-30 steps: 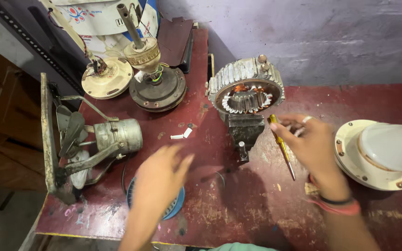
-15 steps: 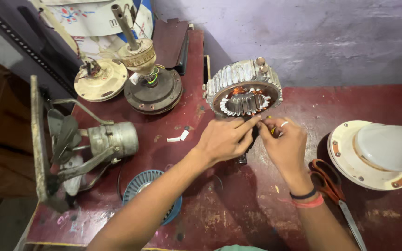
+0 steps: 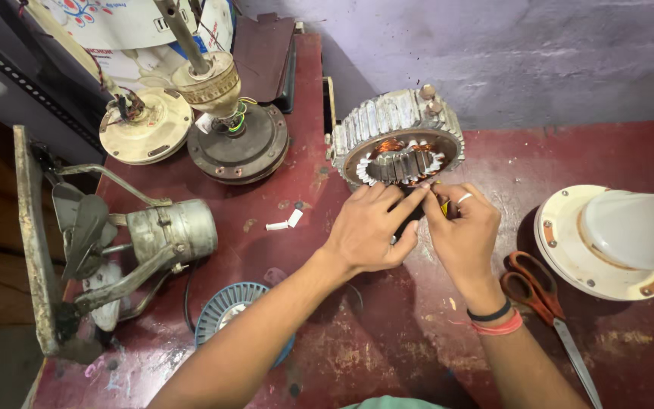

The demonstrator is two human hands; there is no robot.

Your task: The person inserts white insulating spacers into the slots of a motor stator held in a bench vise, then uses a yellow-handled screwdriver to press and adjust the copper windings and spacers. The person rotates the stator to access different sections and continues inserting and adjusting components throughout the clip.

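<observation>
I am working at the stator point(image 3: 401, 144), which is standing at the far middle of the red bench point(image 3: 357, 356). My left hand point(image 3: 369, 231) and right hand point(image 3: 459, 235) are pinching together at its near rim; what they are pinching is hidden. Best keeping fingertips close, pulling gently to spare the copper windings point(image 3: 389, 145).

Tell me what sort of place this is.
Probably a fan or motor repair workshop: a wound stator under both hands, a stripped ceiling-fan motor, and a dismantled exhaust fan on a worn red bench.

Ribbed grey motor stator point(image 3: 399, 136), copper windings, tilted upright.
</observation>
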